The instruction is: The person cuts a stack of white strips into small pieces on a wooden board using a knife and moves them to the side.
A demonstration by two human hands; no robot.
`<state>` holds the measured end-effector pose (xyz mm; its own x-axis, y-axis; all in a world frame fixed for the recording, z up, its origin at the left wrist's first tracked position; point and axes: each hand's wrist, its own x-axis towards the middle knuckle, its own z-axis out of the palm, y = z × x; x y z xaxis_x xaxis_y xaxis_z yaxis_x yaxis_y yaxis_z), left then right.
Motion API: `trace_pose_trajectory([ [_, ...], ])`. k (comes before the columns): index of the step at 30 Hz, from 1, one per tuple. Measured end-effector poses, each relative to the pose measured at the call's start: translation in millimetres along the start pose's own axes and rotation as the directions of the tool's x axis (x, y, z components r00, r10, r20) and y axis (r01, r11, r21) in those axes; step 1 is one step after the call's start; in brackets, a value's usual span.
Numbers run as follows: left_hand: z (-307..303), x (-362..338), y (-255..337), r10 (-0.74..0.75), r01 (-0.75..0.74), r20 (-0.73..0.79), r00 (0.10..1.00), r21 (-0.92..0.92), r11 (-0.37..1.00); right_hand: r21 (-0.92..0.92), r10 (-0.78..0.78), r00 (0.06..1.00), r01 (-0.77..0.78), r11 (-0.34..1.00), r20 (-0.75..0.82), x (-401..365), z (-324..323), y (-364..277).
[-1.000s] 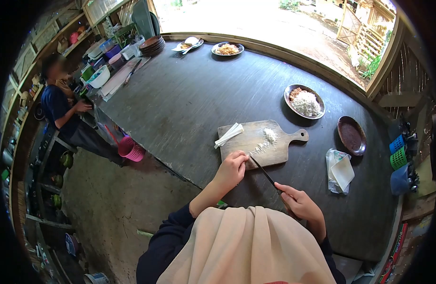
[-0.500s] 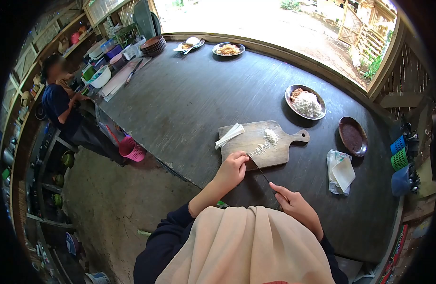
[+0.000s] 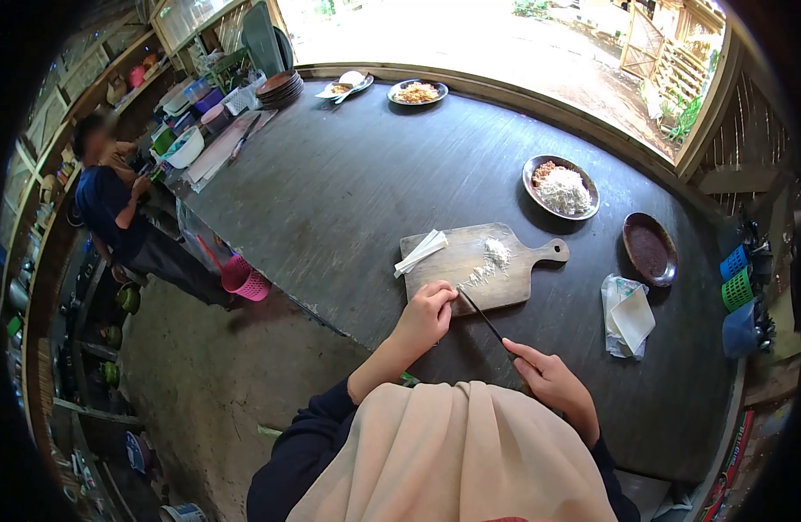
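Observation:
My left hand (image 3: 425, 318) is closed at the near left edge of the wooden cutting board (image 3: 513, 287), its fingertips beside the knife tip; whatever it pinches is too small to name. In my right hand (image 3: 550, 378) is the handle of a thin dark knife (image 3: 480, 315), its blade slanting up left to the board's near edge. Small white cut pieces (image 3: 479, 276) and a little white heap (image 3: 497, 253) lie on the board. White strips (image 3: 421, 251) rest at its far left corner.
Beyond the board stands a plate of white and brown food (image 3: 564, 190). An empty brown dish (image 3: 650, 250) and a plastic wrapper with a white sheet (image 3: 631, 318) are at right. Plates of food (image 3: 418, 92) line the back. Another person (image 3: 113, 200) stands at left.
The knife blade has turned slightly while both hands stay nearly in place. The other person at left has shifted, with one arm now hanging lower.

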<state>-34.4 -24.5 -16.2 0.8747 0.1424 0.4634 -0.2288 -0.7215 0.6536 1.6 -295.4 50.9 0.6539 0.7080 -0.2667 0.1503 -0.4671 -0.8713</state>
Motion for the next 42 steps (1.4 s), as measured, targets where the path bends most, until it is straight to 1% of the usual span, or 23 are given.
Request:
trace_pose_trajectory([
  [1,-0.1,0.1,-0.2,-0.002,0.002,0.0,1.0,-0.001,1.0,0.025,-0.001,1.0,0.001,1.0,-0.018,0.7,1.4,1.2],
  [8,1.1,-0.8,-1.0,0.001,-0.002,-0.019,1.0,-0.021,1.0,0.047,0.006,1.0,-0.007,0.999,0.002,2.4,2.3,5.3],
  [11,2.0,-1.1,-2.0,0.016,-0.016,-0.03,0.999,-0.006,1.0,0.094,-0.003,1.0,0.005,0.996,-0.02,2.2,1.4,2.5],
  [13,1.1,-0.4,-0.1,0.002,-0.002,-0.031,1.0,-0.008,1.0,0.213,0.039,0.999,-0.038,0.976,0.0,3.0,3.8,7.6],
  [14,0.3,0.2,0.6,0.003,-0.003,-0.032,0.999,-0.009,1.0,0.211,0.039,0.999,-0.038,0.977,-0.001,3.3,5.1,7.6],
  [16,-2.3,2.7,0.4,-0.007,0.006,-0.018,1.0,-0.05,0.999,0.112,0.0,1.0,0.003,0.994,-0.021,5.0,9.1,5.3],
  [17,-3.3,4.0,-0.4,-0.006,0.005,-0.019,1.0,-0.052,0.999,0.11,0.0,1.0,0.002,0.994,-0.022,5.6,10.8,4.2],
  [20,-7.0,10.5,-2.6,-0.045,0.044,-0.013,0.999,-0.075,0.996,0.139,0.02,1.0,-0.018,0.99,-0.019,6.6,13.7,3.6],
  [22,-9.5,15.8,-2.8,-0.087,0.088,0.018,0.996,-0.094,0.992,0.164,0.026,0.999,-0.022,0.986,-0.023,7.6,14.4,5.8],
  [26,-10.7,23.8,-6.2,-0.054,0.055,0.015,0.998,-0.069,0.996,0.2,0.054,0.998,-0.049,0.979,-0.016,7.7,14.5,5.9],
  [29,-9.2,26.9,-9.1,-0.091,0.094,0.033,0.995,-0.095,0.991,0.168,0.035,0.999,-0.033,0.985,-0.011,7.8,14.2,4.3],
  [31,-6.9,27.2,-12.3,-0.053,0.054,0.012,0.999,-0.081,0.995,0.186,0.033,0.999,-0.033,0.982,0.002,8.3,14.5,5.7],
  [37,-4.9,27.6,-12.1,-0.091,0.091,0.017,0.996,-0.045,0.995,0.228,0.04,0.999,-0.038,0.973,-0.004,8.4,14.2,6.2],
  [42,-3.0,26.3,-14.7,-0.058,0.058,0.005,0.998,-0.019,0.998,0.188,0.031,1.0,-0.031,0.982,-0.001,8.5,13.6,7.9],
])
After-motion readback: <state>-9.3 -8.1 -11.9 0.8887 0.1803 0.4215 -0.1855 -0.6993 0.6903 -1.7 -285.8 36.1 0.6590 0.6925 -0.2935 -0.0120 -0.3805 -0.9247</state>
